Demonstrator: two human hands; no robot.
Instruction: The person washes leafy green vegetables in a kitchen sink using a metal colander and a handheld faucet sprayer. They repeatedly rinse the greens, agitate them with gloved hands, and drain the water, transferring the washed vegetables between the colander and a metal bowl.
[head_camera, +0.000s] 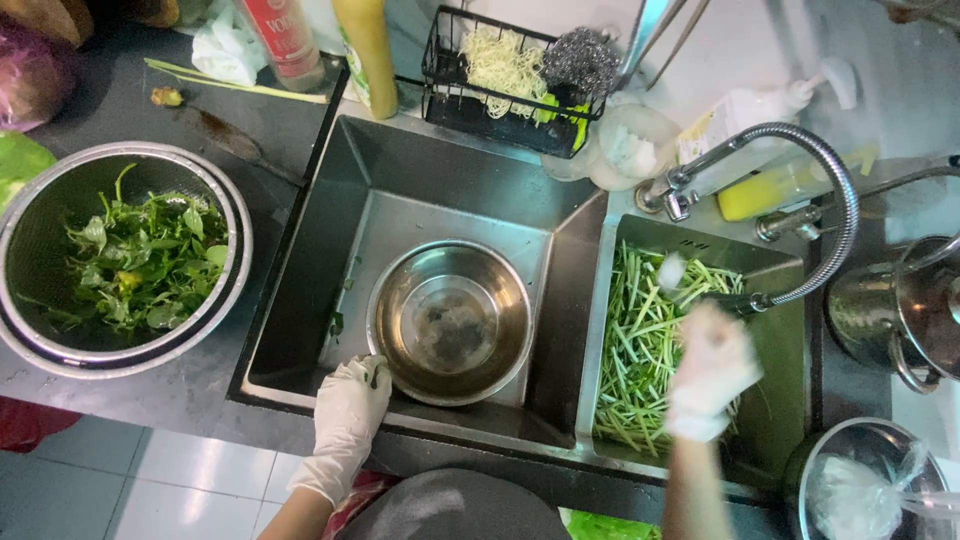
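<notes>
Looking straight down at a double sink. Gloved left hand (348, 405) sits on the near rim of a steel bowl (450, 320) in the big basin, fingers curled against it. Gloved right hand (708, 370) is blurred over a heap of green stems (640, 350) in the smaller basin, under the flexible faucet (800, 210). A colander of leafy greens (135, 260) rests on the dark surface (130, 110) at left.

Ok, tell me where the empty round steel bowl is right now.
The empty round steel bowl sits in the left sink basin, centre of the head view; the gloved left hand touches its near-left rim, and the basin of green stems lies to its right.
</notes>
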